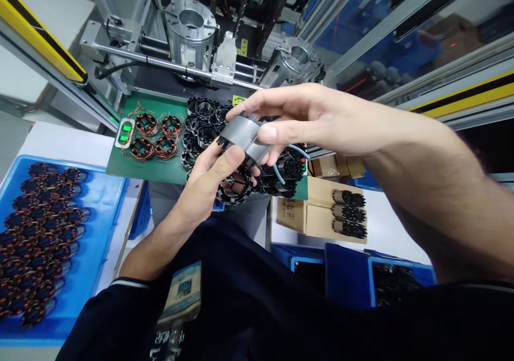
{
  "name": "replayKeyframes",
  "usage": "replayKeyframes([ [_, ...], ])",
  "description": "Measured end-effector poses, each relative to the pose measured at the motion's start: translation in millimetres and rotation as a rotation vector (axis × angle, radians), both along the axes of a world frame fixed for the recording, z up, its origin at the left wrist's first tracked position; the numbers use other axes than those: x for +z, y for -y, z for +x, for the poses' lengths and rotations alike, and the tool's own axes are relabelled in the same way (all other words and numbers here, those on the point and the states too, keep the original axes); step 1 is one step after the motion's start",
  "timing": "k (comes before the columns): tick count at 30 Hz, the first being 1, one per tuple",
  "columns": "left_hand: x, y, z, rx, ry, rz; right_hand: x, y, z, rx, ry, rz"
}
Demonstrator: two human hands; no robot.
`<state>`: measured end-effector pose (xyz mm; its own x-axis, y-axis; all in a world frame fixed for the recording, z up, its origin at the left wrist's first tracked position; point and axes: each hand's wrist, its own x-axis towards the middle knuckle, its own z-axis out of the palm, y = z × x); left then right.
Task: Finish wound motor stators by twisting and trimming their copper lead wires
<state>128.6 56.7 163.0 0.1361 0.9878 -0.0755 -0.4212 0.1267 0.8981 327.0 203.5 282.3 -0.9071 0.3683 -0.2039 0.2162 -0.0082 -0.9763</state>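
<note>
In front of my chest both hands grip a motor stator core (pixel 241 132), a grey metal ring with black toothed ends, held tilted. My left hand (pixel 209 176) supports it from below, its thumb across the near side. From the right, my right hand (pixel 297 117) pinches it between thumb and fingers. Just under my left hand shows another black ring-shaped core (pixel 235 187); whether it is held or resting I cannot tell. Behind the hands, several unwound cores (pixel 201 128) crowd the green work surface (pixel 168 173). A pale blue tube (pixel 279 174) curves beside my right hand.
Several copper-wound stators (pixel 146 124) sit left on the green surface by green-lit buttons (pixel 126 132). Metal winding fixtures (pixel 190 34) stand behind. A blue tray (pixel 108 189) of wound stators lies left. Cardboard (pixel 317 219) with cores and blue bins (pixel 347 275) are right.
</note>
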Motion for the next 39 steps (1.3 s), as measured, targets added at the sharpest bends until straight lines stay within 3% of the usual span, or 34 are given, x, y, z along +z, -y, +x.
replayKeyframes([
  [4,-2.1,-0.7,1.9,0.04,-0.021,0.017,-5.3,-10.6,-0.4,0.034,0.014,-0.019],
  [10,-8.1,-3.2,2.2,0.218,-0.178,0.084,-14.7,-13.2,-6.8,0.059,0.009,-0.058],
  [14,-6.9,-7.7,-3.6,0.108,-0.024,0.012,-11.5,-17.7,-8.3,0.036,-0.008,-0.011],
  [17,-3.8,-3.4,-15.1,0.133,0.099,-0.08,-11.4,-59.8,2.0,-0.065,-0.019,0.152],
  [20,-3.5,7.2,-31.7,0.21,0.184,-0.16,-15.2,-134.6,28.9,-0.24,-0.06,0.478],
  [22,-2.7,14.9,-40.5,0.233,0.241,-0.181,-18.3,-179.5,49.5,-0.398,0.123,0.724],
  [24,1.4,21.1,-44.0,0.264,0.297,-0.241,-23.6,-206.5,63.8,-0.535,0.38,0.905],
  [26,8.8,24.4,-42.1,0.295,0.358,-0.351,-31.4,-215.5,69.0,-0.607,0.603,1.013],
  [29,21.4,23.2,-34.9,0.349,0.448,-0.469,-42.0,-211.7,67.0,-0.604,0.771,1.072],
  [34,35.4,18.9,-30.5,0.357,0.548,-0.489,-42.7,-208.6,71.2,-0.545,0.792,1.073],
  [39,43.9,22.9,-32.2,0.297,0.634,-0.458,-49.5,-229.0,79.5,-0.535,0.757,1.142],
])
